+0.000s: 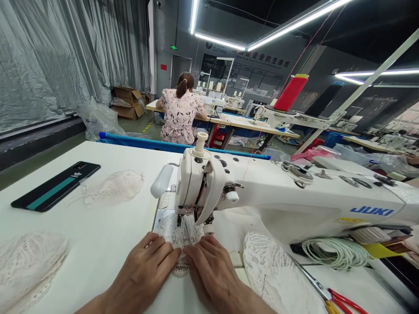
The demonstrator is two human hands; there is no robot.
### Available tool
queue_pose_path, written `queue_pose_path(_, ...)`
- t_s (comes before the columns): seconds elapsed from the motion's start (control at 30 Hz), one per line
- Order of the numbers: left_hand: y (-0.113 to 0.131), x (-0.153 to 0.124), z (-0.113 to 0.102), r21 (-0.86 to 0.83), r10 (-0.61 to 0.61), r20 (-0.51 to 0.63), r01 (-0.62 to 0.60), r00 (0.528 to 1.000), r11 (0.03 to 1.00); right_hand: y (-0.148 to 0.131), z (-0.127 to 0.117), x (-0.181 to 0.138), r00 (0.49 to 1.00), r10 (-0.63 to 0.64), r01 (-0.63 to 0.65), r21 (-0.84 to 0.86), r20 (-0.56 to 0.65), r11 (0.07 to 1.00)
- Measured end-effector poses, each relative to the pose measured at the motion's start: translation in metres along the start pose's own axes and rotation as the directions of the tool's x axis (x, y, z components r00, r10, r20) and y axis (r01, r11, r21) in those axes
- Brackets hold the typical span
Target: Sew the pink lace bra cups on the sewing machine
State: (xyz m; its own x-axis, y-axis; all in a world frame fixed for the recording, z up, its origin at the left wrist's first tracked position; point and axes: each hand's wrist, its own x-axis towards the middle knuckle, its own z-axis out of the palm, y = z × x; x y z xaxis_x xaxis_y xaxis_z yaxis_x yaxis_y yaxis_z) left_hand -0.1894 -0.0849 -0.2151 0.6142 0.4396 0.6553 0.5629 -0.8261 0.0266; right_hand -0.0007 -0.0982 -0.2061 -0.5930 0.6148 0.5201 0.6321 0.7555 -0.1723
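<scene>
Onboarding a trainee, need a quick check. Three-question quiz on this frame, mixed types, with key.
1. What are the left hand and right hand touching?
A) coiled cord
B) lace
C) thread cone
2. True or false: the phone lies to the right of the sewing machine in this view.
3. What colour are the handles of the scissors?

Key:
1. B
2. False; it lies to the left.
3. Red

"JUKI" on sewing machine (248,183); "CLOTHING" on wall (229,56).
</scene>
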Motion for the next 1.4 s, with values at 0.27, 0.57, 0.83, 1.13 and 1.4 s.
queue_pose_path(0.27,-0.004,-0.015,0.009,0.031,-0.029,0.048,0.027,0.998,0.999,-0.001,0.006,0.001,1.0,-0.023,0.023,-0.047,0.013,0.999)
queue_pose_path(0.57,0.001,-0.006,-0.001,-0.041,-0.025,-0.016,0.024,1.0,0.999,0.005,0.003,-0.008,0.995,-0.102,0.103,0.047,-0.01,0.994)
queue_pose_path(0.83,0.001,-0.018,0.008,-0.063,-0.018,-0.064,0.014,0.998,0.998,0.005,0.004,-0.005,0.991,-0.134,0.134,0.035,-0.005,0.99)
queue_pose_path(1.13,0.003,-0.01,0.002,0.02,0.04,-0.088,-0.038,0.995,0.999,0.004,0.002,-0.003,0.99,-0.142,0.142,-0.006,0.001,0.99)
queue_pose_path(1.4,0.004,-0.005,0.0,0.077,0.075,-0.105,-0.068,0.992,0.995,0.004,0.004,-0.003,0.991,-0.13,0.13,-0.014,-0.015,0.991)
